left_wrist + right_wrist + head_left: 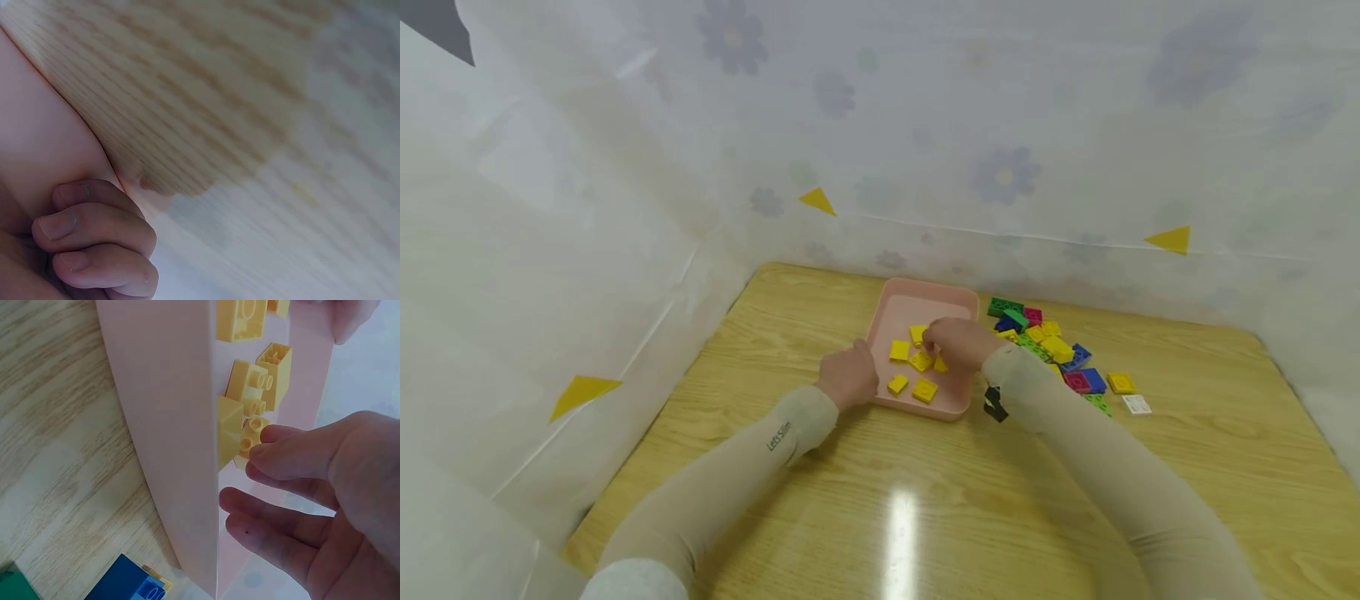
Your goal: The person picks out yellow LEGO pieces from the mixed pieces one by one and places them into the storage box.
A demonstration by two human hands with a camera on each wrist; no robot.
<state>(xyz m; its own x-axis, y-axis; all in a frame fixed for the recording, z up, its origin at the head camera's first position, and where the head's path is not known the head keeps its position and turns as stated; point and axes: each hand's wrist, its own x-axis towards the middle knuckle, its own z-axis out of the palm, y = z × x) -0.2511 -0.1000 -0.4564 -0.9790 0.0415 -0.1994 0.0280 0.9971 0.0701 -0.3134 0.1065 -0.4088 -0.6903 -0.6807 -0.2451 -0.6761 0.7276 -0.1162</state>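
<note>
Head view: right hand (958, 343) reaches inside the tray (901, 310), fingertips pinching a yellow brick (253, 432); left hand (848, 375), curled, rests at the tray's left edge

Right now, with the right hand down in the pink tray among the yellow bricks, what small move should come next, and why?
Probably let go and lift the right hand out of the pink tray. Its fingertips touch a yellow brick already lying in the tray beside other yellow ones, while the left hand rests at the tray's edge. More yellow bricks wait in the mixed pile to the right.
</note>
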